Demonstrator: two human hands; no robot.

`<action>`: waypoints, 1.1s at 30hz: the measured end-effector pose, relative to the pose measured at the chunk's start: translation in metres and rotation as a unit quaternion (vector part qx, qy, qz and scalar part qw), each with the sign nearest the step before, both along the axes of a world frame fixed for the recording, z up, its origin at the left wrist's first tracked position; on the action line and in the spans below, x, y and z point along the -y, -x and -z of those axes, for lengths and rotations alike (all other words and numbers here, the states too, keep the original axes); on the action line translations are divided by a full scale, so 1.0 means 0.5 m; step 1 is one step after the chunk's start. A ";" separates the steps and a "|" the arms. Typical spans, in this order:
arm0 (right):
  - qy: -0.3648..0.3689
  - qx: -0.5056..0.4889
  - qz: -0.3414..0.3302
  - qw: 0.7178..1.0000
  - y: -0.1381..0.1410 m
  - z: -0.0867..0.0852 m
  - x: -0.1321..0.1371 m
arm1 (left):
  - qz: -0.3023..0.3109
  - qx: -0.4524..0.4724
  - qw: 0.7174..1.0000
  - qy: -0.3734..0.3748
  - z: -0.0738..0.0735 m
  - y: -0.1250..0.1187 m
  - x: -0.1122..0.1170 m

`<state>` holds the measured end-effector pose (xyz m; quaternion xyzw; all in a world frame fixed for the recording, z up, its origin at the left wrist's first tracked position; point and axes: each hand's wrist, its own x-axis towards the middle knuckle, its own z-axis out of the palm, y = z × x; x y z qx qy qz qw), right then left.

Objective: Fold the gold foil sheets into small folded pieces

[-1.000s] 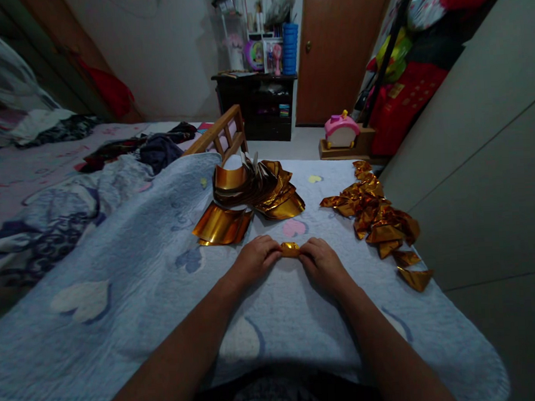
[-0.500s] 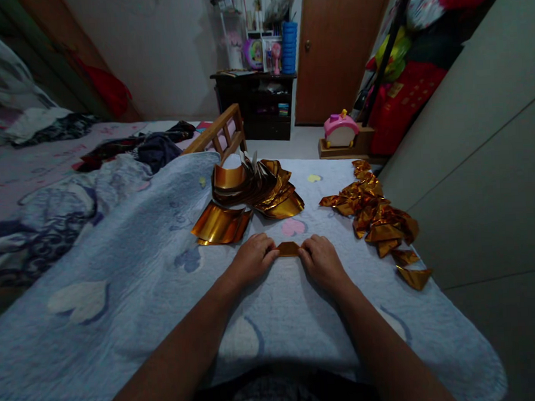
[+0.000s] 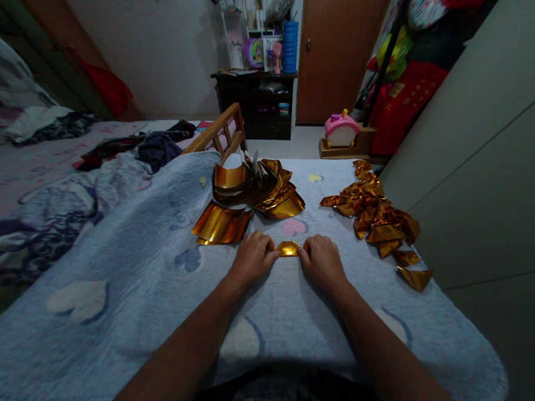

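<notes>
Blue quilt (image 3: 144, 332), door (image 3: 344, 47) beyond; left hand (image 3: 255, 256), right hand (image 3: 323, 262), fingers (image 3: 306, 246) clamped on gold foil (image 3: 288, 249).

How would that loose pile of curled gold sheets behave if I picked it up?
The gold sheets would probably flex easily, since they look thin and bow into curves. They may slide apart, being fanned out with no visible tie. Their shiny faces could feel slippery.
</notes>
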<state>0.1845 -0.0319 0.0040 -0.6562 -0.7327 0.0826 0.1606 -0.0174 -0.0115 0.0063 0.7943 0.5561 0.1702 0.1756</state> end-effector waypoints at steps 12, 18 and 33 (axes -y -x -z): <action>0.007 -0.040 -0.014 0.999 -0.007 0.008 0.001 | -0.028 -0.001 0.996 0.082 -0.027 -0.011 0.004; -0.005 -0.085 -0.059 0.995 -0.015 0.009 0.005 | 0.002 0.090 0.993 0.077 -0.023 -0.010 -0.002; 0.041 -0.327 -0.134 0.935 -0.032 -0.001 -0.004 | 0.064 0.305 0.928 0.202 -0.039 -0.007 0.001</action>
